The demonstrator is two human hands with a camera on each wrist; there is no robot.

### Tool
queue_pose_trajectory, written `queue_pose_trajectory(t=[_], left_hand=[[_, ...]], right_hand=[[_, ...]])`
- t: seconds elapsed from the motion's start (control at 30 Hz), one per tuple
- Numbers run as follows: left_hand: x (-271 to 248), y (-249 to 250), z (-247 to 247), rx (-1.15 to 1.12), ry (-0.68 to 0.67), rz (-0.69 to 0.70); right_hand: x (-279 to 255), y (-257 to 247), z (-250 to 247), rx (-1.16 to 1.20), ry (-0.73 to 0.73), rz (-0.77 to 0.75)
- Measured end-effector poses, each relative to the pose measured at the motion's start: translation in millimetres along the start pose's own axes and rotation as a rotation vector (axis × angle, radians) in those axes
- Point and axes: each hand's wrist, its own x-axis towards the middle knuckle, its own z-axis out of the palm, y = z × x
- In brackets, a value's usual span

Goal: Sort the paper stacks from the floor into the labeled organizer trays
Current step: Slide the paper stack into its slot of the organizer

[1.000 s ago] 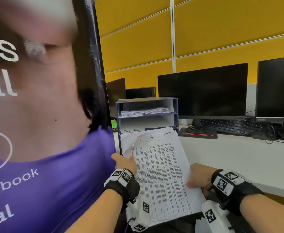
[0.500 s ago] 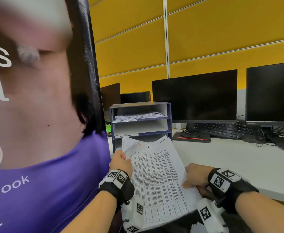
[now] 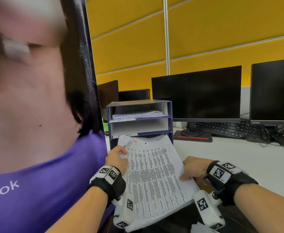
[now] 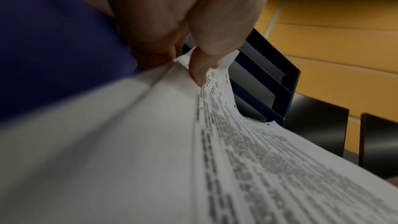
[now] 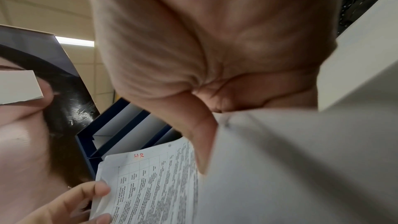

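A thick stack of printed paper (image 3: 154, 175) with red "HR" at its top is held between both hands. My left hand (image 3: 116, 158) pinches its upper left edge (image 4: 200, 72). My right hand (image 3: 190, 170) grips the right edge, thumb on top (image 5: 200, 142). The stack's far end points at the lowest slot of a dark blue three-tier organizer (image 3: 169, 115) on the white desk (image 3: 238, 157). The top tray holds a paper pile (image 3: 137, 114); the middle tray looks bare. Small labels sit on the tray fronts, unreadable.
A tall standing banner (image 3: 37, 115) with a printed person in a purple shirt fills the left, close beside the organizer. Two black monitors (image 3: 196, 93) (image 3: 274, 91), a keyboard (image 3: 222, 128) and cables sit right of the organizer. A yellow partition wall is behind.
The stack's far end has come back a little out of the lowest slot, and my left hand now pinches the upper left corner, curling it. The view has tilted slightly.
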Motion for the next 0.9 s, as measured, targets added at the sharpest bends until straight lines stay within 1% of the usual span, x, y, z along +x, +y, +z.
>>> queue_pose_trajectory(t=[0.13, 0.23, 0.3, 0.43, 0.67, 0.73, 0.83, 0.9], left_hand=[[2.9, -7.3, 1.3, 0.016, -0.140, 0.091], [2.1, -9.1, -0.3, 0.012, -0.247, 0.121], [1.2, -8.5, -0.6, -0.035, -0.265, 0.093], [1.2, -9.8, 0.0, -0.129, -0.223, 0.011], [14.4, -7.5, -2.0, -0.149, -0.252, -0.076], [19.7, -4.1, -3.5, -0.127, -0.278, -0.074], [28.5, 0.4, -4.4, -0.070, -0.355, -0.056], [34.7, 1.6, -4.9, -0.044, -0.411, -0.074]], right_hand=[[5.0, 3.5, -1.0, 0.008, -0.023, 0.012], [8.0, 6.9, -0.1, 0.048, -0.051, 0.015], [6.4, 8.3, -0.4, 0.066, -0.052, 0.015], [3.2, 13.0, -2.8, 0.109, -0.057, 0.000], [-2.6, 14.4, -8.8, 0.348, -0.102, -0.016], [-2.0, 16.2, -11.7, 0.416, -0.136, -0.022], [2.3, 20.4, -11.3, 0.628, -0.204, 0.018], [5.9, 20.6, -9.0, 0.665, -0.220, 0.028]])
